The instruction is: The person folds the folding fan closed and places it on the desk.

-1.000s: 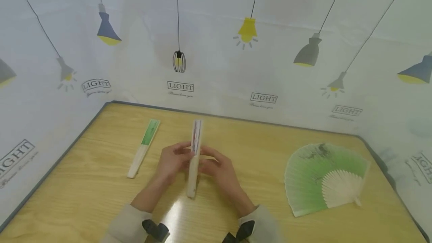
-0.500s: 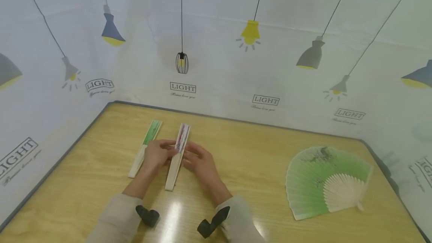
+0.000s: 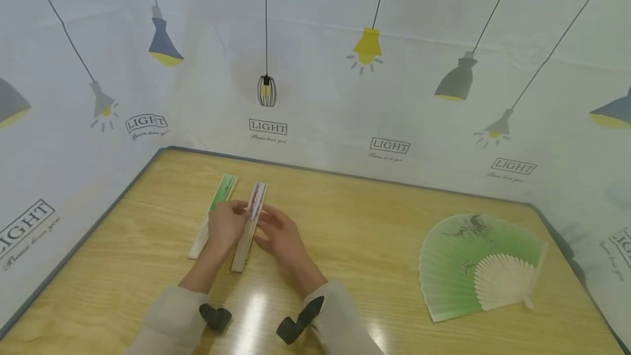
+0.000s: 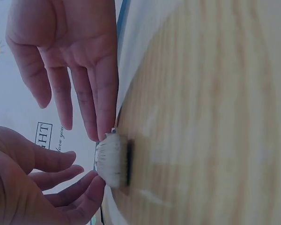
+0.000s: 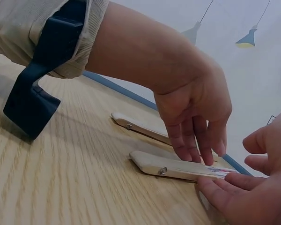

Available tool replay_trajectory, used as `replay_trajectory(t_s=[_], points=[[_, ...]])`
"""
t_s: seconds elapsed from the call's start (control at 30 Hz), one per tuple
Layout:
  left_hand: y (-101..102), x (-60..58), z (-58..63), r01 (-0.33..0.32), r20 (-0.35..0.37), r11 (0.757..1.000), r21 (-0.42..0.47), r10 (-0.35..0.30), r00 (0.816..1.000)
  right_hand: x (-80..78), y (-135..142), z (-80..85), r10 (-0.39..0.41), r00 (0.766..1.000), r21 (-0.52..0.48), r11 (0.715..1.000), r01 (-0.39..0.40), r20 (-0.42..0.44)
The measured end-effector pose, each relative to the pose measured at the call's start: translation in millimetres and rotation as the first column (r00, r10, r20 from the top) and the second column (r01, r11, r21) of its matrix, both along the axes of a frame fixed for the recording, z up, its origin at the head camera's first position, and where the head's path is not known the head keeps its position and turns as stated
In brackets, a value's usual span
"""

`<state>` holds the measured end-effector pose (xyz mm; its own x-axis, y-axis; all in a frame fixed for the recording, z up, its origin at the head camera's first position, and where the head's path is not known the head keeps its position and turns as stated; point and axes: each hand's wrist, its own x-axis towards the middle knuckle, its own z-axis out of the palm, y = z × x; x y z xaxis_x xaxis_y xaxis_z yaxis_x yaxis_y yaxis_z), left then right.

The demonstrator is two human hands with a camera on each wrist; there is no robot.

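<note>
A folded fan with pale ribs and a red-purple printed strip lies lengthwise between my two hands, low over the table. My left hand has its fingertips along the fan's left side. From the other side my right hand reaches in, its fingers extended and touching the edge. The left wrist view shows the fan's rib end with fingertips of both hands against its sides. A green folded fan lies just left, roughly parallel, partly hidden behind the left hand.
A spread green fan with pale ribs lies at the right of the wooden table. White sheeting printed with lamps stands around the table's back and sides. Dark wrist mounts sit on both sleeves.
Both hands and the red-purple folded fan have moved left, to beside the green folded fan, and the folded fan has come down toward the table. The spread fan has stayed in place.
</note>
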<state>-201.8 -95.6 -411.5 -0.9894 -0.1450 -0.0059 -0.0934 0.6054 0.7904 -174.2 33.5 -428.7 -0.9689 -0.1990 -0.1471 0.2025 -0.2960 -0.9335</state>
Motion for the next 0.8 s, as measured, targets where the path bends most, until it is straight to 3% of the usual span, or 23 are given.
replay_trajectory(t_s=[0.47,0.6,0.8], points=[[5,1.1,3.4,0.004,0.014,0.999,0.038,-0.004,1.000,0.9,-7,-2.9,-0.067,0.998,-0.003,0.998,0.067,-0.020],[10,3.7,7.2,0.008,-0.028,0.999,0.046,-0.006,1.000,3.5,5,2.6,-0.091,0.995,-0.007,0.996,0.091,-0.036],[32,12.2,19.9,0.061,-0.116,0.988,0.141,-0.044,0.992,14.3,46,28.0,-0.092,0.993,-0.040,0.995,0.089,-0.076]])
